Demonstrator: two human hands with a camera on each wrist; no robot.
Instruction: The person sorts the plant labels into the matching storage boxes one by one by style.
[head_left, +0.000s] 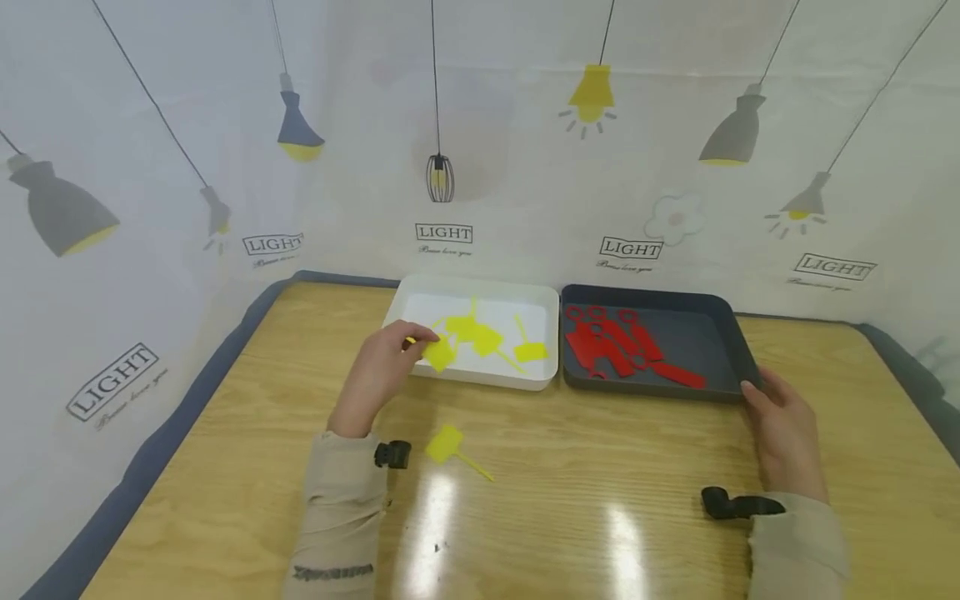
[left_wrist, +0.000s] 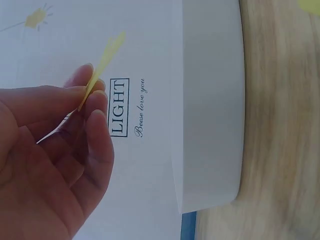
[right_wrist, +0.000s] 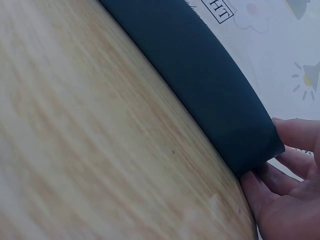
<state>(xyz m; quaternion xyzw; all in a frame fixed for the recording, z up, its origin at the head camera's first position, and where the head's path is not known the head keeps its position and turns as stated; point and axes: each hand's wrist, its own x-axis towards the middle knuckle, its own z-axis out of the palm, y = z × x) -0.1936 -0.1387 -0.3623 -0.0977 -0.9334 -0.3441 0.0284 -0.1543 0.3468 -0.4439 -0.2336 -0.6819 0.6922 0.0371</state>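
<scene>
My left hand (head_left: 378,375) pinches a flat yellow cable-tie tag (head_left: 440,353) between thumb and fingertips, over the front left of the white tray (head_left: 480,380). In the left wrist view the tag (left_wrist: 103,62) is seen edge-on, above the tray's rim. Several more yellow tags (head_left: 487,338) lie inside that tray. On the table in front of it is one yellow tag (head_left: 446,444), its thin tail pointing to the lower right. My right hand (head_left: 787,429) grips the front right corner of the dark grey tray (head_left: 697,321), thumb at the front, fingers along the side.
Several red flat tags with ring ends (head_left: 615,342) lie in the left part of the dark grey tray. Both trays stand side by side at the back of the wooden table (head_left: 570,450), against a white curtain (head_left: 510,108) printed with lamps.
</scene>
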